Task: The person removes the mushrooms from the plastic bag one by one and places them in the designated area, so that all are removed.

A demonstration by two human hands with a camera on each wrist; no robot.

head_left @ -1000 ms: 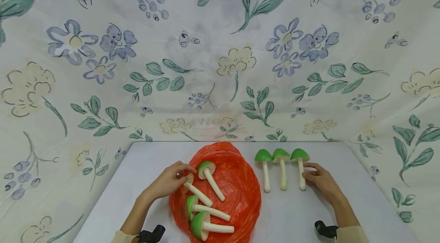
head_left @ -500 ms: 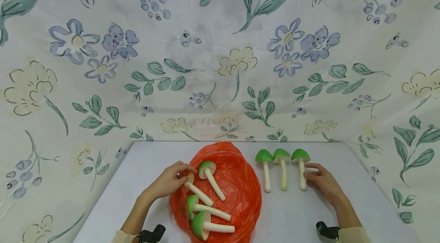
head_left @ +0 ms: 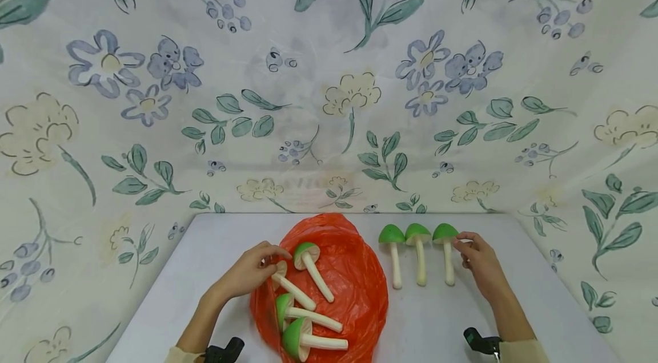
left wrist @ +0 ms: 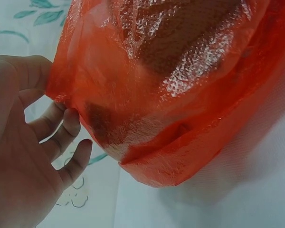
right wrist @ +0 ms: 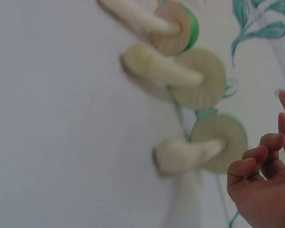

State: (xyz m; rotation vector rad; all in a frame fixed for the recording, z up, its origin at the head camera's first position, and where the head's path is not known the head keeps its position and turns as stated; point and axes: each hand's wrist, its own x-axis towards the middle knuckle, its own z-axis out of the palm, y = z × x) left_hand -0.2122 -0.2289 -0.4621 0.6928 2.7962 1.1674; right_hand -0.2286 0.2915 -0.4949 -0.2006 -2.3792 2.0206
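Observation:
My left hand [head_left: 248, 273] pinches the left rim of a red plastic bag [head_left: 362, 280]; in the left wrist view its thumb and fingertips meet on the bag's edge [left wrist: 133, 90]. Inside the bag lie several toy mushrooms with green caps and white stems, the topmost mushroom [head_left: 317, 277] near my left fingers. On the table to the right, three more stand in a row, caps toward the back. My right hand [head_left: 480, 263] is beside the cap of the rightmost mushroom [head_left: 449, 263], fingers loosely bent. The right wrist view shows nothing between the fingers of this hand [right wrist: 270, 185].
The white table [head_left: 421, 323] ends at a flowered curtain [head_left: 354, 95] at the back and sides. The left mushroom [head_left: 395, 266] and middle mushroom [head_left: 421, 266] of the row lie between the bag and my right hand.
My right hand has moved up from the stem of the rightmost mushroom to beside its cap. The left hand, the bag and the mushrooms have stayed in place.

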